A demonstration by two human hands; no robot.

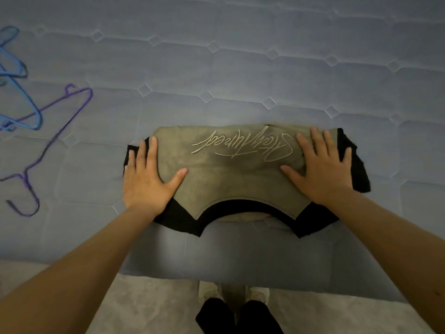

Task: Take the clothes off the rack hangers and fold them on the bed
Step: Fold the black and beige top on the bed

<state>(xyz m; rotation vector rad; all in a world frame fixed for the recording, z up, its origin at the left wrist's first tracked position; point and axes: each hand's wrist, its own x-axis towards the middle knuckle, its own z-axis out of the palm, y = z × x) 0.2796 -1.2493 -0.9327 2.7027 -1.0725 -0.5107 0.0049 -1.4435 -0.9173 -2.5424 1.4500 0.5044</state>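
Clothes here come down to one olive-and-black top (231, 179), lying folded near the front edge of the bed (240, 68), its collar toward the person and its script lettering upside down. The left hand (147, 174) and right hand (322, 169) lie flat on its two ends, fingers straight and spread wide, pressing rather than gripping, so the step looks like smoothing a fold. Next probably comes one more fold or setting it aside; beyond, at far left, lie a purple hanger (55, 138) and a blue hanger (21, 92).
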